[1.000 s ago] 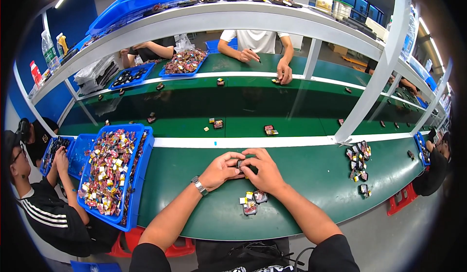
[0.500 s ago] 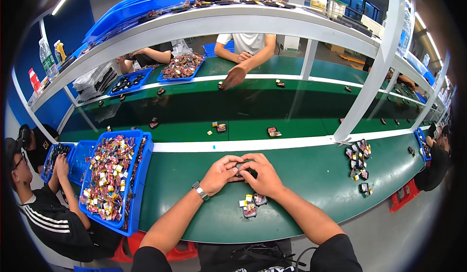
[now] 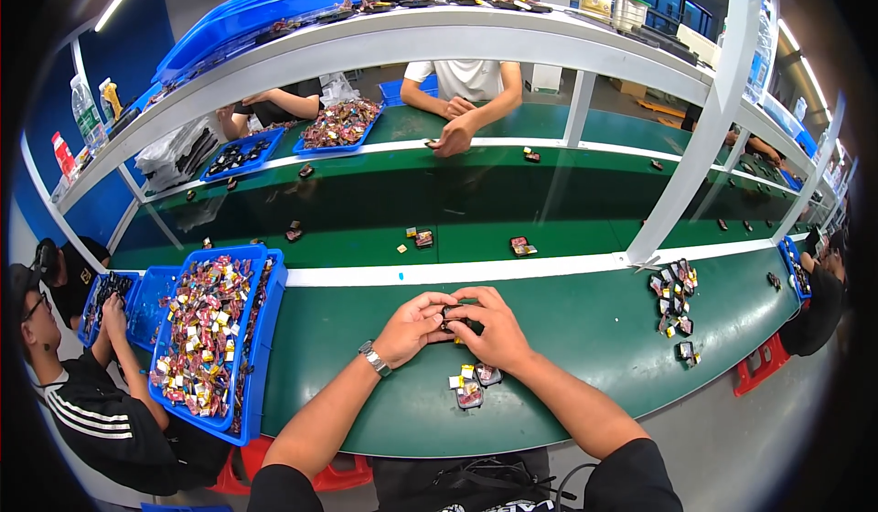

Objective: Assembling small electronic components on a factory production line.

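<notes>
Over the green worktop (image 3: 347, 366), my left hand (image 3: 410, 331) and my right hand (image 3: 496, 334) meet around a small black plastic housing (image 3: 450, 323). Fingers of both hands wrap it and cover most of it. A bit of yellow shows just below the fingers; I cannot tell whether it belongs to the housing. Nearer to me, between my forearms, lie a few small black cases (image 3: 469, 396) with reddish parts and yellow-and-white tabs. A metal-banded watch is on my left wrist.
At left stands a blue tray (image 3: 274, 329) heaped with small wired parts. More black cases (image 3: 673, 297) are clustered at right. A white rail (image 3: 366, 276) separates the worktop from a green belt carrying scattered pieces. A white shelf post (image 3: 695, 137) rises at right. Co-workers sit around.
The black housing has shifted slightly in my fingers, and yellow now shows beneath. Pieces on the belt have moved a little right. The person opposite has drawn a hand back with a small dark piece.
</notes>
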A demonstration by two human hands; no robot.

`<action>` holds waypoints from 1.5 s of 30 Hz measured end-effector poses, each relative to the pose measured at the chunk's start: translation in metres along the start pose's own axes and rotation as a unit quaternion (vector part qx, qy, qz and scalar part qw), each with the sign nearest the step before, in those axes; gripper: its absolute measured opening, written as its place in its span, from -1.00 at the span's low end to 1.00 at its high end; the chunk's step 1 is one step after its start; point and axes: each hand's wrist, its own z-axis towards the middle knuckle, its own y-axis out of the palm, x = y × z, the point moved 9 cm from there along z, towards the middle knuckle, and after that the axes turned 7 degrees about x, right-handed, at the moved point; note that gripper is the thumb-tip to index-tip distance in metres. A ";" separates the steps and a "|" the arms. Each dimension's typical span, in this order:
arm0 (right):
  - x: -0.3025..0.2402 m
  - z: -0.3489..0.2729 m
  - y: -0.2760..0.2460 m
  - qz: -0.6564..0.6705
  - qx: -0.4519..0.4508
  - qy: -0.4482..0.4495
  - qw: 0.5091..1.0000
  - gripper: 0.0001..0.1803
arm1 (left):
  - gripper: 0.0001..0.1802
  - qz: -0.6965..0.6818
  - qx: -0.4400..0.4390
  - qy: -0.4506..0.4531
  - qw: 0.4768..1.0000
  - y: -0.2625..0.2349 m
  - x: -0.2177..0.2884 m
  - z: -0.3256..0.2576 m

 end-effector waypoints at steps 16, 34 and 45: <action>-0.010 0.000 -0.003 0.021 0.042 0.002 0.999 -0.77 | -0.71 -0.019 0.003 0.045 0.999 -0.001 0.009 0.000; -0.007 0.003 0.000 0.000 0.027 -0.019 0.999 -0.75 | -0.70 0.007 0.050 0.046 0.998 -0.003 0.001 0.001; -0.027 0.004 -0.010 -0.078 0.089 -0.084 0.989 -0.80 | -0.72 0.002 0.052 0.024 0.998 -0.005 0.002 0.001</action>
